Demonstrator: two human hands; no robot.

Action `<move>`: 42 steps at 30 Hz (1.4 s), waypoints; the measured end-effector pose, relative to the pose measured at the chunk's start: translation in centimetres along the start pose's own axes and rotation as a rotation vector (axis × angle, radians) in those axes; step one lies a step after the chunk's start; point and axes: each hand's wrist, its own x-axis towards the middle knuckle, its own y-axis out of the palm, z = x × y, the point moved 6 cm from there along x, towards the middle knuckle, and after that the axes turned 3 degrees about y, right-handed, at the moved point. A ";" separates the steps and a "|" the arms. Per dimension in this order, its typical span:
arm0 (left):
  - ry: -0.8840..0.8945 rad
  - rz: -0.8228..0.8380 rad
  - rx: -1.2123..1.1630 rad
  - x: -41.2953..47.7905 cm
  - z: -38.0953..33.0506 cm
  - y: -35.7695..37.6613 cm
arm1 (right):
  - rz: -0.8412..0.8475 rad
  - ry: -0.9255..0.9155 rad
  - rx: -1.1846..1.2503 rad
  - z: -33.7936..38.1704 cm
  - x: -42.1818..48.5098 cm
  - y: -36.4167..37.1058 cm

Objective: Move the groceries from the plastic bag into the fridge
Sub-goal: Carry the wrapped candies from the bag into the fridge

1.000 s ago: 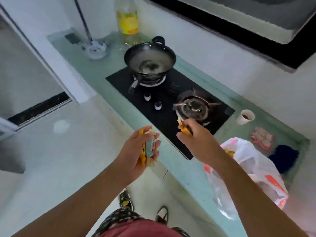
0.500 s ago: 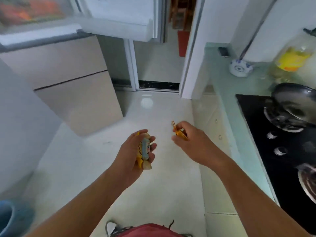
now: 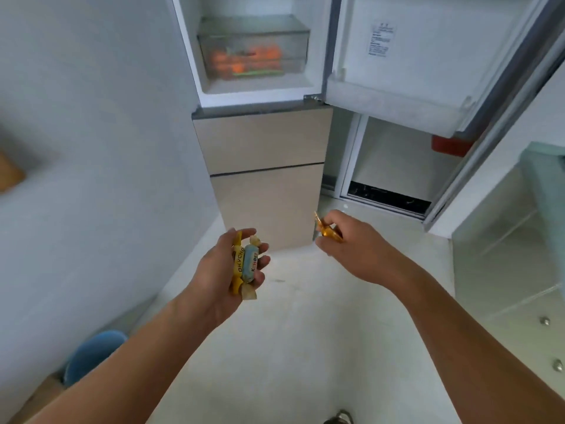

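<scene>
The left hand (image 3: 224, 270) curls its fingers around two wrapped candies, one yellow, one pale blue (image 3: 246, 264). The right hand (image 3: 351, 243) pinches a gold-wrapped candy (image 3: 328, 229). The tall beige fridge (image 3: 266, 142) stands far ahead, upper door open; nothing held is stored yet.

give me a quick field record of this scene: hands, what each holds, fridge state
left hand: shut on two wrapped candies, one yellow, one pale blue
right hand: shut on a gold-wrapped candy
fridge: upper door open, two lower drawers shut
crisper drawer: holds orange produce, blurred
door shelf: contents not visible
placed yet: no, candies in hand
</scene>
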 end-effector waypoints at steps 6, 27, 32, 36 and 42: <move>0.090 0.054 -0.010 6.6 -8.4 3.5 | -0.024 -0.096 -0.023 4.0 9.4 -3.5; 0.385 0.014 0.082 28.5 -31.3 19.7 | -0.075 -0.280 -0.083 8.5 42.1 -19.3; 0.413 0.049 0.149 33.7 -34.7 21.6 | -0.087 -0.254 -0.116 8.0 46.9 -20.3; 0.461 0.013 0.257 38.5 -37.2 22.4 | -0.113 -0.255 -0.155 8.5 51.4 -20.8; 0.665 -0.059 0.621 47.9 -43.3 22.6 | -0.128 -0.290 -0.206 10.8 61.3 -20.6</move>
